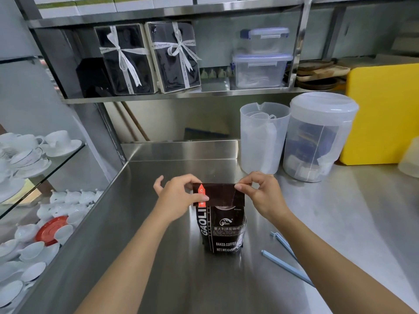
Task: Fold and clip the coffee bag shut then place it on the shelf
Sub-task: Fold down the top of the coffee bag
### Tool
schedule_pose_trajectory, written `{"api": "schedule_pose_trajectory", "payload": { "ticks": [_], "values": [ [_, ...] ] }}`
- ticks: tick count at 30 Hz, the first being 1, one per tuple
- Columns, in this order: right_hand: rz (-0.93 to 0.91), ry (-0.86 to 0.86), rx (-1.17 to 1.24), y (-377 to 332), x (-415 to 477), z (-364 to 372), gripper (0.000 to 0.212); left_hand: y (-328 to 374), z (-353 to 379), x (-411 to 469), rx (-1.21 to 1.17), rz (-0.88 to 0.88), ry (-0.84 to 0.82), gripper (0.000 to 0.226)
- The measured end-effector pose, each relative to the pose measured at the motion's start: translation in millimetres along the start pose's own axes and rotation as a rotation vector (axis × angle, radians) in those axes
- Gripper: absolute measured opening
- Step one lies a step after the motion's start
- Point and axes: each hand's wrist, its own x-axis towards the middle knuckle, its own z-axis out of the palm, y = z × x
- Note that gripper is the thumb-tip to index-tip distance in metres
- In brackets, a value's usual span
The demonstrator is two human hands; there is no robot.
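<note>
— Hands? 
— The left hand (179, 196) and right hand (260, 193) each pinch a top corner of the coffee bag (221, 223), its top folded over.
— And the bag? 
— Upright on the steel surface (158, 257); blue clip (286, 268) lies nearby.

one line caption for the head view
Both hands, left and right, fold the coffee bag top; blue clip waits nearby.
</note>
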Motion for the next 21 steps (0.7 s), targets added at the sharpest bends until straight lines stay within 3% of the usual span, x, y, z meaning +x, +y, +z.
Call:
{"api": "schedule_pose_trajectory", "payload": {
  "ticks": [4, 8, 13, 21],
  "values": [
    [-0.005, -0.004, -0.037, -4.9, -1.8, 1.2, 0.015, -5.3, 13.3, -2.2, -0.131, -0.080, 0.170, 0.020],
    [0.011, 0.016, -0.008, -2.5, -3.3, -6.3, 0.029, -24.3, 18.5, 0.2, -0.380, -0.133, 0.134, 0.017],
    [0.018, 0.029, -0.002, -2.8, -2.8, -2.4, 0.005, -18.1, 16.9, -1.9, -0.280, -0.117, 0.105, 0.018],
    [-0.005, 0.020, 0.022, 1.4, -3.9, -1.9, 0.001, -23.3, 24.5, -6.9, -0.235, -0.034, 0.136, 0.029]
  ]
}}
